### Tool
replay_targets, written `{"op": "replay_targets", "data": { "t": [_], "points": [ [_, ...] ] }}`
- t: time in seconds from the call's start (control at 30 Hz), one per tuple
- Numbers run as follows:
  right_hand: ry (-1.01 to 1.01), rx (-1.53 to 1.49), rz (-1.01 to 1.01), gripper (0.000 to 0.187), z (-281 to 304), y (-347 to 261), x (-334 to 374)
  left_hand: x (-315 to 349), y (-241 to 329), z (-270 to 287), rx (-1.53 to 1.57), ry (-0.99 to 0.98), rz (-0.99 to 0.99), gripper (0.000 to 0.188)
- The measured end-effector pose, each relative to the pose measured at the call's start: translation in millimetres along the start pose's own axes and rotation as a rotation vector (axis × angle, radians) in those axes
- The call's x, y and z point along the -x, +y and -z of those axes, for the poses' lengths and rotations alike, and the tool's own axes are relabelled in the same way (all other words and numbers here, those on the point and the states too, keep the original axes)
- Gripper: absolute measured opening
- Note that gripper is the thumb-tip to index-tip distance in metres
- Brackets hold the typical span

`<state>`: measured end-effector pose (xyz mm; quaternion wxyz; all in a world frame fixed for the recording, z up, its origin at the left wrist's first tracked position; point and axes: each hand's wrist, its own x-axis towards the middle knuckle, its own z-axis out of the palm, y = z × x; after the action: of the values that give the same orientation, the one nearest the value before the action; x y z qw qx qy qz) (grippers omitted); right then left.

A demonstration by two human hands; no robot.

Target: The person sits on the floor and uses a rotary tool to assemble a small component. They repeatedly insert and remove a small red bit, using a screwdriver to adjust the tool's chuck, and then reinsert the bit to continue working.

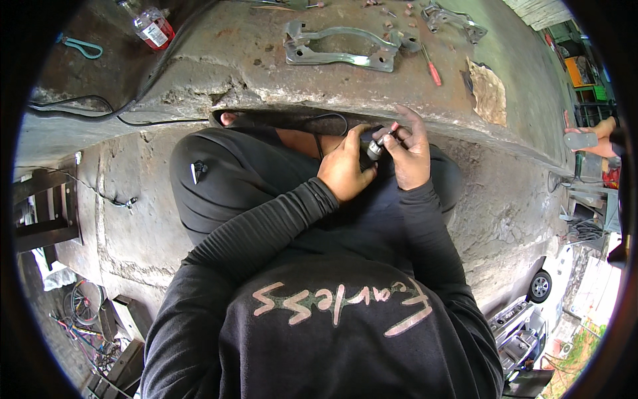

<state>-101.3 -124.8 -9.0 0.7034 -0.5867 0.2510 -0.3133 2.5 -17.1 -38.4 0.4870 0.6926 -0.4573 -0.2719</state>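
Observation:
I sit cross-legged with both hands in front of my lap. In my left hand (344, 166), fingers curled round it, is a dark tool with a silver collar (375, 149); its body is mostly hidden, so I cannot tell its exact kind. Close beside it, my right hand (409, 154) pinches a small pink-tipped piece (395, 126) between thumb and fingers, near the collar. One right finger points up and away. A silver metal bracket (340, 63) with a curved bar lies on the stained bench (252, 73) beyond my hands.
On the bench lie a red-handled screwdriver (433, 71), a second metal bracket (455, 25), several small reddish bits (389, 24) and torn cardboard (487, 91). A bottle with red liquid (151, 30) stands far left beside a black cable (149, 83). Another person's foot (601, 130) shows at the right.

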Motion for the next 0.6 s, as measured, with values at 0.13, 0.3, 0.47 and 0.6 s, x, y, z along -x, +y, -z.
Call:
{"op": "replay_targets", "data": {
  "t": [0.13, 0.3, 0.47, 0.6],
  "points": [
    [0.012, -0.048, 0.035, 0.044, 0.2, 0.7, 1.2, -1.2, -4.8, 1.5, 0.034, 0.034, -0.043, 0.074],
    [0.087, 0.044, 0.116, 0.033, -5.0, 12.5, 1.1, -4.1, -8.7, 2.6, 0.057, 0.04, -0.06, 0.074],
    [0.103, 0.037, 0.132, 0.034, -5.2, 19.6, -0.3, -4.4, -9.1, 2.9, 0.098, 0.032, -0.048, 0.074],
    [0.114, 0.087, 0.128, 0.033, -4.2, 20.5, -0.5, -5.2, -9.8, 1.9, 0.114, 0.035, -0.059, 0.074]
  ]
}}
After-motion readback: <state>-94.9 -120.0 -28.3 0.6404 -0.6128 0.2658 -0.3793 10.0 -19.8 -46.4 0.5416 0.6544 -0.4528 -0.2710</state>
